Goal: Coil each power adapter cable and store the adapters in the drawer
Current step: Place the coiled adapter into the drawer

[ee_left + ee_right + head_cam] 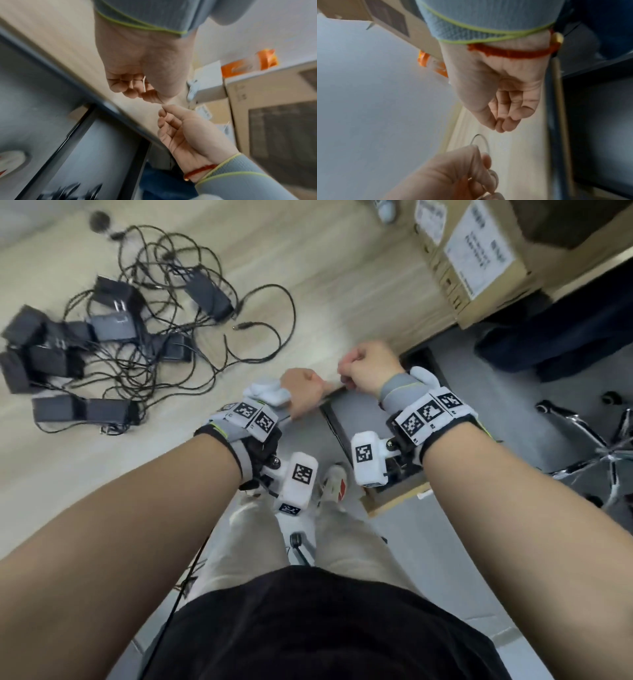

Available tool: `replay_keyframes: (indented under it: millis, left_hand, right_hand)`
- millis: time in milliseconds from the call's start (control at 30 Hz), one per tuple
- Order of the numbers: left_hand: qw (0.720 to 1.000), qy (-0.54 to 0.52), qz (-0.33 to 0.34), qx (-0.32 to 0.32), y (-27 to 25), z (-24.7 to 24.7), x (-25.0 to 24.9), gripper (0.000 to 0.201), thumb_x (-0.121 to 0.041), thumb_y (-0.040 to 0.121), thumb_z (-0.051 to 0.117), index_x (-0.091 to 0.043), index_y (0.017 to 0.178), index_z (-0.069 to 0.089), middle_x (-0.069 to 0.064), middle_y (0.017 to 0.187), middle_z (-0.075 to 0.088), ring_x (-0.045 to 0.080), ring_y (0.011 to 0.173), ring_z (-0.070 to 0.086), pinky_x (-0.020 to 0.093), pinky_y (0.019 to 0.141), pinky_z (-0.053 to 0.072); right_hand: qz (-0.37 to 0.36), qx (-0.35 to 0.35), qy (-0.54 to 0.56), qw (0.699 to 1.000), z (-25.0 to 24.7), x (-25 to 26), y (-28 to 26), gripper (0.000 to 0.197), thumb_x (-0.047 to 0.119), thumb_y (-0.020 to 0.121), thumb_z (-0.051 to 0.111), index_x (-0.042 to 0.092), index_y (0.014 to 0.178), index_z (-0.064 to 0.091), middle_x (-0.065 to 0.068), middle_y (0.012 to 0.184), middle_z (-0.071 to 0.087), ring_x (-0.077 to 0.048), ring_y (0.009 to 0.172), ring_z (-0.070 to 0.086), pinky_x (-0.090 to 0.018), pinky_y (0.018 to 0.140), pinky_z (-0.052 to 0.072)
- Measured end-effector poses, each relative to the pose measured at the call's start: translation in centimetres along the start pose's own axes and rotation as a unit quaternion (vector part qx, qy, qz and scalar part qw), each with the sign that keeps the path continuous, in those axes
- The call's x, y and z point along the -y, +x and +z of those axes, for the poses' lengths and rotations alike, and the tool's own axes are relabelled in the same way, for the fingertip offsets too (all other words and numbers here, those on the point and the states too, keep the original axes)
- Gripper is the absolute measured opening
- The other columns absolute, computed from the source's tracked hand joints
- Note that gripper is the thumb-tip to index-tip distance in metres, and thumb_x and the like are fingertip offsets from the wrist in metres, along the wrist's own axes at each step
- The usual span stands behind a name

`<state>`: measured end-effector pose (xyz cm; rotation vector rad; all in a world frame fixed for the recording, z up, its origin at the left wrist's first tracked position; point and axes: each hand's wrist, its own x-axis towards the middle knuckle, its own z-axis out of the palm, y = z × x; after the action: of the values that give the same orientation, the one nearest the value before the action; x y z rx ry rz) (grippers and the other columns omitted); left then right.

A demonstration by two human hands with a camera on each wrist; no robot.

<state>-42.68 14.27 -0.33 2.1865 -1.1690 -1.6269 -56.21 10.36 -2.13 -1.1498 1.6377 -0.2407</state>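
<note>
My left hand [303, 392] and right hand [368, 368] meet at the near edge of the desk [342, 285]; the left's fingers curl round what seems a thin clear loop [481, 143], the right's are pinched together, on what I cannot tell. About nine black adapters [109, 326] lie tangled far left; the drawer [359, 419] sits open below my hands; one cardboard box [479, 258] stands far right.

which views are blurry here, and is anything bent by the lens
Head view: mostly sharp, wide-angle bend at the desk edges, adapters slightly soft. Left wrist view: motion smear on the drawer. Right wrist view: blurriest, left hand soft.
</note>
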Motion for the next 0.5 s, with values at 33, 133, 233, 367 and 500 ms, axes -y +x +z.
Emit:
replay_keyframes:
  millis: [33,133,233,367,500]
  left_hand:
    - [1.0,-0.015,-0.001,-0.022,-0.7,-2.2,-0.1,0.024,-0.008,0.085,0.057,-0.015,0.063,0.051,0.002,0.056,0.047,0.016,0.049,0.039,0.021,0.05,0.033]
    - [0.993,-0.077,-0.009,-0.088,-2.3,-9.3,0.8,0.023,-0.009,0.083,0.056,-0.015,0.061,0.049,0.004,0.058,0.046,0.02,0.053,0.039,0.02,0.049,0.032]
    - [0.982,-0.118,-0.021,-0.146,-2.8,-15.4,3.0,0.025,-0.011,0.085,0.057,-0.015,0.061,0.05,0.002,0.055,0.044,0.017,0.05,0.038,0.016,0.043,0.031]
    - [0.952,-0.173,-0.074,-0.243,-2.5,-22.4,7.6,0.022,-0.014,0.083,0.062,-0.015,0.061,0.057,-0.003,0.047,0.047,0.015,0.051,0.044,0.02,0.049,0.037]
    - [0.941,-0.166,-0.11,-0.274,-1.6,-26.8,13.4,0.021,-0.034,0.073,0.065,-0.013,0.074,0.063,0.009,0.069,0.058,0.021,0.059,0.051,0.026,0.056,0.046]
  right_hand:
    - [-0.018,0.014,0.005,1.0,0.7,2.1,-0.2,0.017,0.008,0.079,0.062,0.019,0.066,0.061,-0.001,0.063,0.067,-0.016,0.052,0.061,-0.024,0.052,0.048]
    - [-0.07,0.042,-0.001,0.997,3.5,8.5,-0.8,0.013,0.009,0.081,0.061,0.018,0.072,0.062,0.0,0.064,0.068,-0.011,0.047,0.059,-0.017,0.047,0.043]
    - [-0.109,0.06,-0.012,0.992,6.9,13.6,-1.1,0.013,0.011,0.081,0.061,0.019,0.07,0.063,-0.001,0.065,0.069,-0.01,0.048,0.059,-0.017,0.05,0.044]
    - [-0.133,0.108,-0.015,0.985,12.6,18.7,-1.1,0.013,0.009,0.082,0.061,0.016,0.071,0.063,-0.004,0.066,0.067,-0.013,0.05,0.058,-0.019,0.049,0.045]
    - [-0.132,0.14,-0.046,0.98,17.8,21.2,0.0,0.012,0.009,0.085,0.061,0.013,0.074,0.063,-0.004,0.066,0.068,-0.012,0.049,0.058,-0.019,0.047,0.044]
